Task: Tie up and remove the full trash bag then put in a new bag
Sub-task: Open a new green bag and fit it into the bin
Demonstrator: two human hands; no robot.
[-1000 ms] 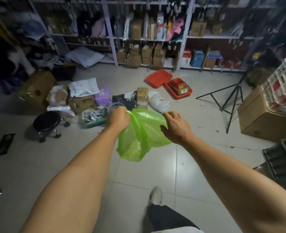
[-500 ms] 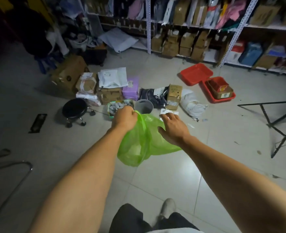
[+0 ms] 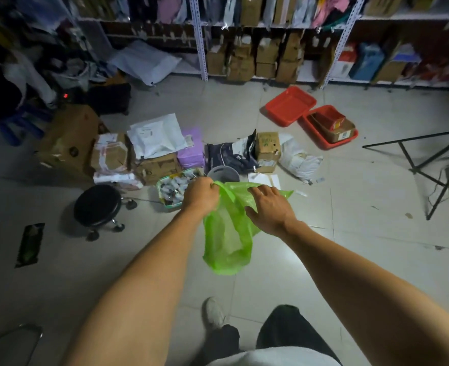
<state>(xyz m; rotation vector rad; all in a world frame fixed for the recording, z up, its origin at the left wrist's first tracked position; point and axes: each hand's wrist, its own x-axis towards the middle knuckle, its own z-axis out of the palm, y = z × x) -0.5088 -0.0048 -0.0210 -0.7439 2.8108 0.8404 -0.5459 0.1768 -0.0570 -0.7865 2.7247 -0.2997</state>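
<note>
Pale floor tiles [image 3: 310, 260] fill most of the frame, and metal shelves [image 3: 270, 48] packed with cardboard boxes run along the top. In the center, both bare arms reach forward. The left hand [image 3: 201, 196] is closed in a fist around the rim of a green trash bag [image 3: 227, 241], and the bag hangs down from it, thin and see-through, above the floor. The right hand [image 3: 269, 207] lies on the other side of the bag's upper edge with fingers spread; I cannot tell if it really grips the plastic or only presses on it. Just above the hands in the frame, a small gray bin [image 3: 223, 174] stands on the floor, partly hidden by the left hand. Around it lie parcels, a purple box [image 3: 191, 151] and a tray of small items [image 3: 173, 188]. At center left stands a black rolling stool [image 3: 98, 208]. Two red trays [image 3: 310, 117] lie at the upper right, near a black tripod [image 3: 429, 165]. One white shoe [image 3: 214, 313] shows at the bottom.
</note>
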